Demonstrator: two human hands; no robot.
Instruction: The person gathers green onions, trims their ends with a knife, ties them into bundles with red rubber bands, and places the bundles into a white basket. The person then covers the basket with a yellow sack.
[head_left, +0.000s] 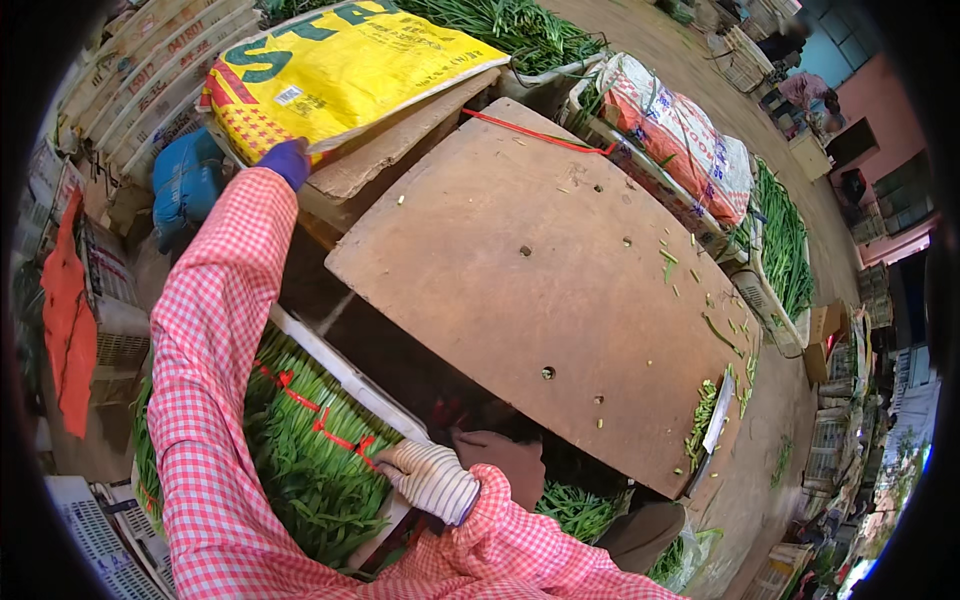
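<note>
At the near corner of a yellow printed woven sack (352, 67), my left hand (287, 162) in a purple glove grips the edge, its fingertips partly hidden. The sack lies over a worn board (405, 135). Lower down, my right hand (429, 478) in a striped knit glove rests on the end of green leafy stalk bundles (322, 442), by a red tie (364, 446). Whether its fingers close on a bundle is hard to see. These bundles lie in a white plastic crate (352, 379) in front of me.
A brown wooden tabletop (525, 247) carries scattered stem cuttings (701, 420) and a metal blade (718, 414) at its right edge. Beyond it stand a crate covered by a red-and-white sack (675, 139) and a crate of greens (780, 247). A blue bundle (187, 180) sits left. People work far off.
</note>
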